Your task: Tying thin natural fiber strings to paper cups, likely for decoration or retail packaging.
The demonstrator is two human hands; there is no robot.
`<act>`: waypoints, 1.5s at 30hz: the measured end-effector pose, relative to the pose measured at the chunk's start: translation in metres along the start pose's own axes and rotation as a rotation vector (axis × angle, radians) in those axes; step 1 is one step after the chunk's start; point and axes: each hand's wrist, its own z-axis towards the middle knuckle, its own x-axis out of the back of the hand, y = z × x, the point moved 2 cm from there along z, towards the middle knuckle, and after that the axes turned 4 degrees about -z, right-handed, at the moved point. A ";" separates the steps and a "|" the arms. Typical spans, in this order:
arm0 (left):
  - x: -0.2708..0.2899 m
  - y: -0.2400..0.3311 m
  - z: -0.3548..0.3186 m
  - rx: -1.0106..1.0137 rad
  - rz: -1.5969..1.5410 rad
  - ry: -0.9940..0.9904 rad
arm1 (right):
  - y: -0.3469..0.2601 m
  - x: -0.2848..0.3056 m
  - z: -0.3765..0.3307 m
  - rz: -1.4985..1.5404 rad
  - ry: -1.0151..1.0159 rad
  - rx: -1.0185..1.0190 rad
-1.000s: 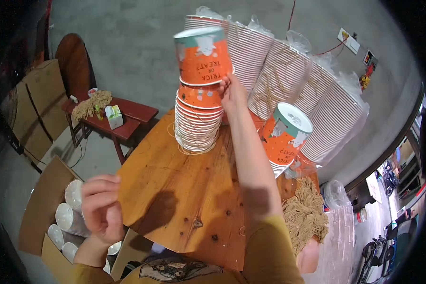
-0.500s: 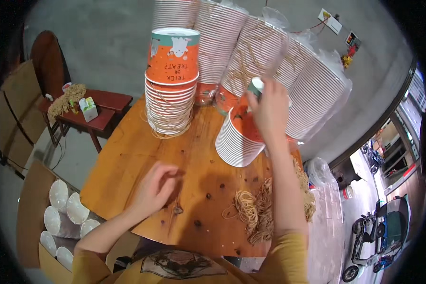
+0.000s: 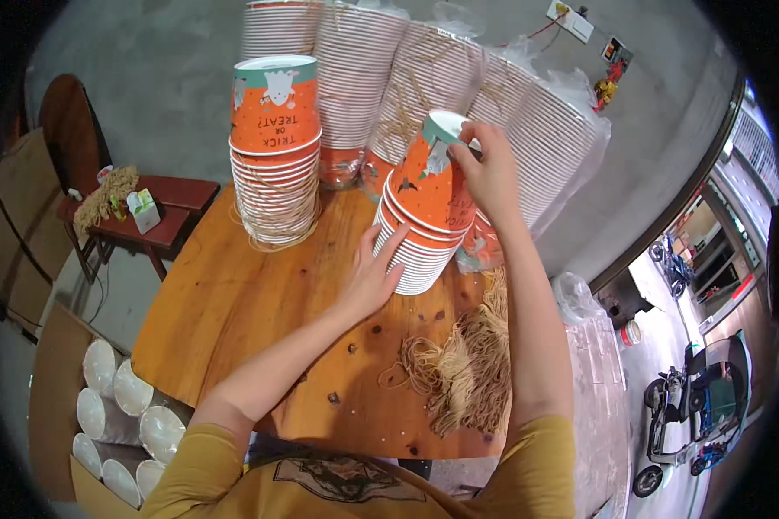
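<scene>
A stack of upside-down orange paper buckets (image 3: 420, 268) with white rims stands at the table's right. Its top bucket (image 3: 424, 190), orange with a teal band, sits raised and tilted above the others. My right hand (image 3: 491, 169) pinches that bucket near its base, thumb and fingers closed at the edge. Low on the stack's left side lies my left hand (image 3: 374, 278), fingers spread against the rims. To the left is another inverted stack (image 3: 275, 130), with thin beige cords looped around its rims. A bundle of beige cord (image 3: 459, 372) lies on the wooden table (image 3: 260, 329) nearer me.
Tall plastic-wrapped bucket stacks (image 3: 363, 78) line the table's far side. A cardboard box (image 3: 56, 372) of wrapped white buckets stands at lower left. Beyond it is a red bench (image 3: 177, 195) with cord and a tissue box (image 3: 144, 212). Wrapped goods (image 3: 593, 389) stand at the right.
My left hand has moved up and right from over the table onto the stack's side. My right hand still holds the top bucket, which now stands higher and more tilted. The view has shifted.
</scene>
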 end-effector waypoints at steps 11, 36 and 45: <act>0.015 0.005 0.017 0.002 0.050 0.095 | -0.010 0.106 0.002 0.310 0.430 -0.127; 0.126 0.115 -0.094 -0.122 0.467 -0.397 | -0.093 0.013 -0.302 0.018 -0.562 -0.092; 0.058 0.153 -0.036 0.032 -0.321 -0.321 | -0.080 0.068 -0.181 0.674 -0.391 -0.610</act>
